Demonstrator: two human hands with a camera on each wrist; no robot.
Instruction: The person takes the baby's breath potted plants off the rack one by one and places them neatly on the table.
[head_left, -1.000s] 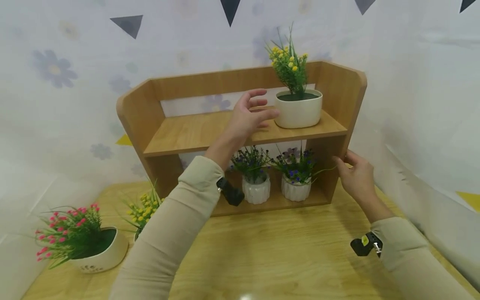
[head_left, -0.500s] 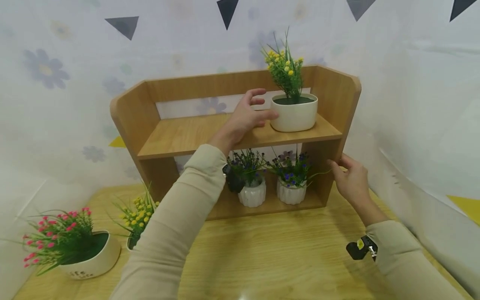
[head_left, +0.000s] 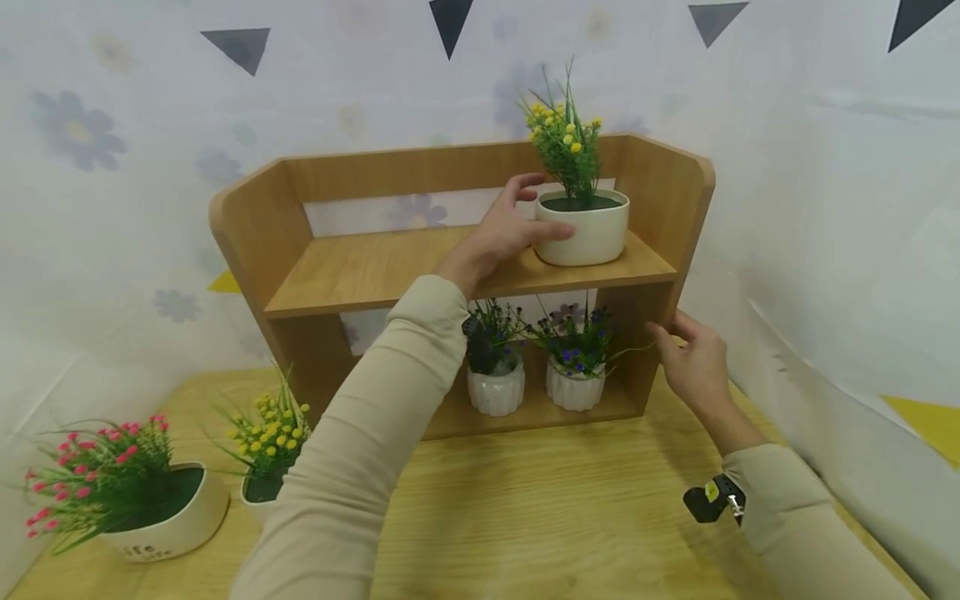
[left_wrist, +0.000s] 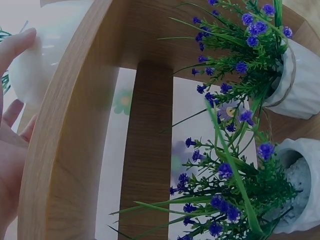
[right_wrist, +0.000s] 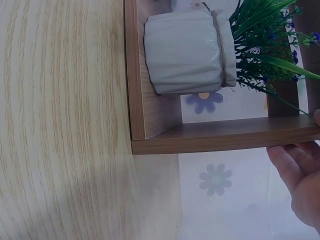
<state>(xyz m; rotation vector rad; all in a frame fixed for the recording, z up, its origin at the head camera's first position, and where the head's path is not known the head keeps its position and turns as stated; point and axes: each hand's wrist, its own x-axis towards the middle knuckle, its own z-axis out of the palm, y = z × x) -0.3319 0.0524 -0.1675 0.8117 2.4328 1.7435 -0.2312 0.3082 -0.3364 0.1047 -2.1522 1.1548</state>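
Left hand point(head_left: 504, 233): thumb and fingers now curl against the left wall of the white pot point(head_left: 592, 229); half a second ago they were only just reaching it, and a second ago they hung spread and clear of it. Thumb lies low on the front of the pot, index finger raised near the rim.

White pot: holds a yellow-flowered plant point(head_left: 564, 142); stands at the right end of the top board of the wooden shelf point(head_left: 352, 267), place unchanged.

Right hand point(head_left: 693, 362): fingers nearly straight and close together, tips touching the outer face of the shelf's right side panel, as before.

Lower board: two ribbed white pots point(head_left: 573, 385) with purple flowers, side by side.

Table point(head_left: 562, 517): at left, a pink-flowered pot point(head_left: 168, 521) and a small yellow-flowered pot point(head_left: 262, 487).
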